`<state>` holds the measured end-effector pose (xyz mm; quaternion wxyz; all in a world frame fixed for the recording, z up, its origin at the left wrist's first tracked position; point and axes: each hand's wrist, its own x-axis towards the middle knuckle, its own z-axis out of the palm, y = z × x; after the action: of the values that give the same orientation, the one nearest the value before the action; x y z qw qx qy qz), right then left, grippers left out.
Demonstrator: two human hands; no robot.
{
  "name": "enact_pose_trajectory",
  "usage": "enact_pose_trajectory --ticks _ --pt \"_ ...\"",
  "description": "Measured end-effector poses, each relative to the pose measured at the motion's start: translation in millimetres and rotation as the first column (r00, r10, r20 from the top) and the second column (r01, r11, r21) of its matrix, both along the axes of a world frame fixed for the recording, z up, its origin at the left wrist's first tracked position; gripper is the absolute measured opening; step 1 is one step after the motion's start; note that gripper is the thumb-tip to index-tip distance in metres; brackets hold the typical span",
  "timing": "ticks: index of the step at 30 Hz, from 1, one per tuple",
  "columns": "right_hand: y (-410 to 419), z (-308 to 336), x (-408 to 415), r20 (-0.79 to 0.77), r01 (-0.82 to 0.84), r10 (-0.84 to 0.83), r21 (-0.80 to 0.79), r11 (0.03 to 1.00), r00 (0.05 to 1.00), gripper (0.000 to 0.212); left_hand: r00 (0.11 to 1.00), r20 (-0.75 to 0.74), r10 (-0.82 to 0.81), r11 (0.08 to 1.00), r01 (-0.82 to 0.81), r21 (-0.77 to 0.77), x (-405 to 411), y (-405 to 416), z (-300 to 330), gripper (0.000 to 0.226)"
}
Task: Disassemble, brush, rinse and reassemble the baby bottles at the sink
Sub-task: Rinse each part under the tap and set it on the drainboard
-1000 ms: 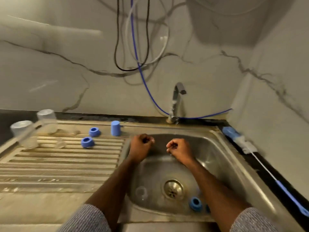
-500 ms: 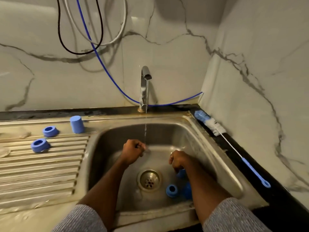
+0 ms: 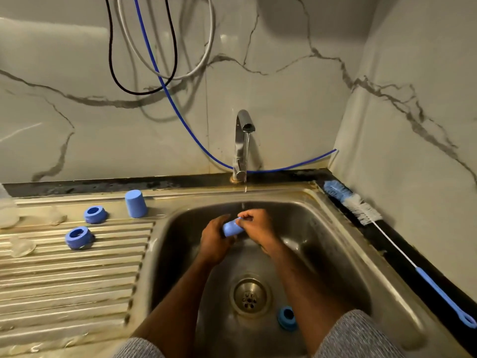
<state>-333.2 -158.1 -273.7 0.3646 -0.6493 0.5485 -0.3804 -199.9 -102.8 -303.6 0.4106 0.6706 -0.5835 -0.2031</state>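
Both hands, left hand [image 3: 214, 241] and right hand [image 3: 258, 228], grip one blue cap [image 3: 231, 228] under the tap [image 3: 242, 140] stream, over the sink [image 3: 322, 254]. A second blue cap [image 3: 136, 204] and two blue rings [image 3: 95, 214] [image 3: 78, 237] stand on the drainboard [image 3: 69, 280]; a third ring [image 3: 287, 318] lies beside the drain. One bottle brush [image 3: 361, 210] rests along the table's right edge.

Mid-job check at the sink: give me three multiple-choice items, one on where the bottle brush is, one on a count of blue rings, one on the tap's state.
1. Where does the bottle brush lie?
A. in the basin
B. on the dark counter right of the sink
C. on the drainboard

2. How many blue rings on the drainboard?
A. one
B. two
C. four

3. The tap is:
A. running
B. off
C. hidden

Key: 1 B, it lies along the right counter edge. 2 B, two rings sit there. 3 A, water falls toward both hands holding the blue cap.
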Motion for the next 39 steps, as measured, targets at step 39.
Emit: enact_pose_trajectory --ticks 39 --pt "11 20 18 0.674 -0.122 -0.267 0.471 0.874 0.689 0.023 0.924 -0.358 -0.135 0.967 0.044 -0.25 -23 -8 14 0.045"
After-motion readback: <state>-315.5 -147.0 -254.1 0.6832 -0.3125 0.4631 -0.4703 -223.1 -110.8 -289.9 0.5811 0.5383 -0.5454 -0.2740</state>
